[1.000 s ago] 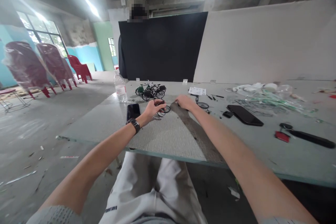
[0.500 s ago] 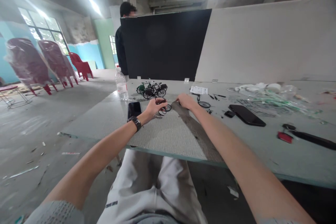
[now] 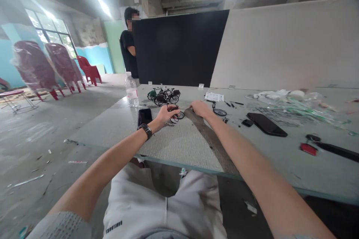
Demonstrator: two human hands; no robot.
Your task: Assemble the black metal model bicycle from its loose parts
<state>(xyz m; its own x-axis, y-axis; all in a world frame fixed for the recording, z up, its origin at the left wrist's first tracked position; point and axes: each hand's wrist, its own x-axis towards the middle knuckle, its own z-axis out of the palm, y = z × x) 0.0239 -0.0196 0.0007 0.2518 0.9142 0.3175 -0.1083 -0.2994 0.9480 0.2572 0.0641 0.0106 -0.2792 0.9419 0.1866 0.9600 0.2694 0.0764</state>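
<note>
The left hand (image 3: 165,114) pinches the model bicycle (image 3: 176,115) in its fingers, low over the surface (image 3: 117,127) (the right hand (image 3: 201,108) curls just beside it, grip unclear), so a one-sided squeeze could bend the thin frame or wheels.

The small bike (image 3: 176,114) pinched in the left hand (image 3: 164,114) is black. At eleven o'clock from it stand model bikes (image 3: 164,97), one dark green, the others black. The mat (image 3: 182,143) is grey with a fine woven pattern and a darker brownish band. The table (image 3: 308,168) is pale grey-green. The phone (image 3: 144,116) at nine o'clock, the second phone (image 3: 266,124) at three o'clock and the watch (image 3: 146,130) are black. A red tool (image 3: 307,148) lies at four o'clock. The shorts (image 3: 157,209) are off-white.
</note>
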